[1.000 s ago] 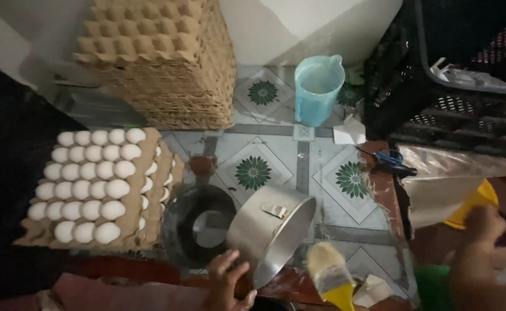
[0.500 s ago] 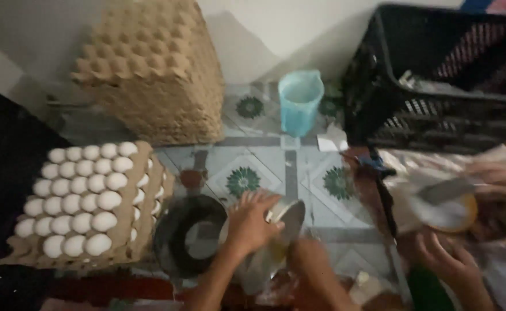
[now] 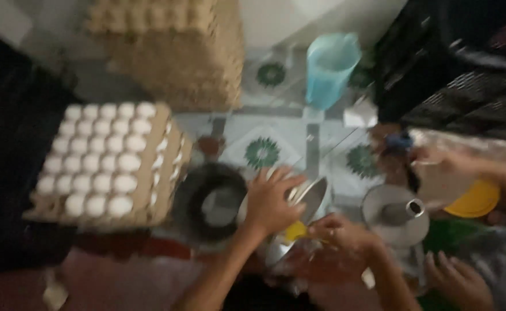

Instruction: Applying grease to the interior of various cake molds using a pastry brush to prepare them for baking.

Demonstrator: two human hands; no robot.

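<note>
The picture is blurred. My left hand (image 3: 271, 201) grips the rim of a tilted shiny metal pot (image 3: 313, 196) low in the middle of the view. Just to its right my right hand (image 3: 342, 233) is closed, with its fingertips on a small yellow brush (image 3: 295, 231) at the pot's mouth. A round black pan (image 3: 210, 201) lies on the tiled floor (image 3: 261, 152) just left of the pot, touching or nearly touching it.
A cardboard tray of white eggs (image 3: 100, 161) lies at the left, a tall stack of empty egg trays (image 3: 172, 52) behind it. A blue jug (image 3: 331, 69) and black crate (image 3: 454, 69) stand at the back. Another person's hands (image 3: 446, 164) work by a metal tube pan (image 3: 397, 214) and a yellow lid (image 3: 473, 198).
My left hand has gone from the pot's underside up onto its rim. My right hand came in with the brush to the pot's mouth. The view has moved closer.
</note>
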